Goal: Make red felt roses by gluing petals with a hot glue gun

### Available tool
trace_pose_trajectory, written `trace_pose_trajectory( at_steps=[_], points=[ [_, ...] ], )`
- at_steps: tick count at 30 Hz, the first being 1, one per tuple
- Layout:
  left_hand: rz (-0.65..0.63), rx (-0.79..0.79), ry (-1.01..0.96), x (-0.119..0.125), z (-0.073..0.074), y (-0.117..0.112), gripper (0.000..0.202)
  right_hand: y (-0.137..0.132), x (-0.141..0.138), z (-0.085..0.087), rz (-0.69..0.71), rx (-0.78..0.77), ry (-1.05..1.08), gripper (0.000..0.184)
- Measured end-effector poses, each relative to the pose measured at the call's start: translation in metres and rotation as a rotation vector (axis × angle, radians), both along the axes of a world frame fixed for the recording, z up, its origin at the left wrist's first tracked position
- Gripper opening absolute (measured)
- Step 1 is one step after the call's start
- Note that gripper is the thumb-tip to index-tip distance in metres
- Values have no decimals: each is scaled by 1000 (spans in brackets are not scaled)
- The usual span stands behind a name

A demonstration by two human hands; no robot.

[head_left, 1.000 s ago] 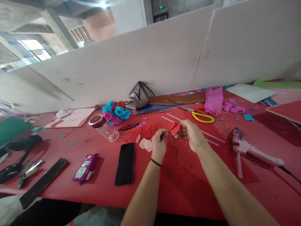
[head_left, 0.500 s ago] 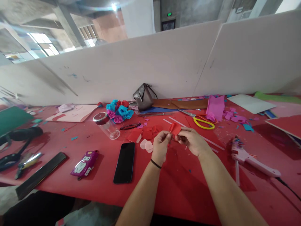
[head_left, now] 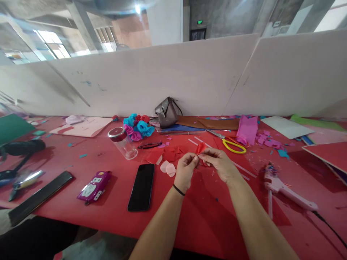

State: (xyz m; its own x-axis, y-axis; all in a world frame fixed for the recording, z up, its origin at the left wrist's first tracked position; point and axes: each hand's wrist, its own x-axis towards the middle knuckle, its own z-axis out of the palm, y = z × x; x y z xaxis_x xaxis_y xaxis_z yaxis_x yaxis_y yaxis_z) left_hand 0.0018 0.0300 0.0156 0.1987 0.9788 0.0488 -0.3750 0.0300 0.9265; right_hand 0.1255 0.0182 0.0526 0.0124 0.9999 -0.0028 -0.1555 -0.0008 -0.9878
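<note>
Over the red table [head_left: 114, 206], my left hand [head_left: 185, 170] and my right hand [head_left: 221, 164] meet fingertip to fingertip. Both are pinched on a small piece of red crepe paper [head_left: 201, 148] that sticks up between them. A black band circles my left wrist. More red paper pieces [head_left: 164, 154] and pale pink petal cut-outs [head_left: 168, 167] lie just left of my left hand. White sticks [head_left: 202, 141] lie behind my hands.
Black phone [head_left: 141, 186], purple case [head_left: 93, 185], clear jar [head_left: 122, 142], glasses [head_left: 149, 145], paper flower bunch [head_left: 136, 127] and brown bag [head_left: 166, 112] lie left and behind. Yellow scissors [head_left: 230, 143], pink paper [head_left: 247, 129], pink glue gun [head_left: 284, 187] sit right. Black ruler [head_left: 40, 196] far left.
My hands have drawn closer together and now pinch the red paper tighter between the fingertips. The camera has tilted up slightly, so everything sits a little lower in view.
</note>
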Motion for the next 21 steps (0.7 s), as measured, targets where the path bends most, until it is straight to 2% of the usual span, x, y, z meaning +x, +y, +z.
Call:
trace_pose_trajectory(
  at_steps=[9,13,17,21],
  points=[
    [39,72,20,-1,3,0,23,-1,-1,1,-4,-6,-57,26],
    [102,110,25,0,3,-1,20,-1,-3,2,1,9,-63,27],
    [154,84,-27,1,0,0,21,-2,-5,0,-19,15,-44,27],
    [265,76,-64,0,-3,3,18,-2,-9,-5,-65,42,-29,33]
  ],
)
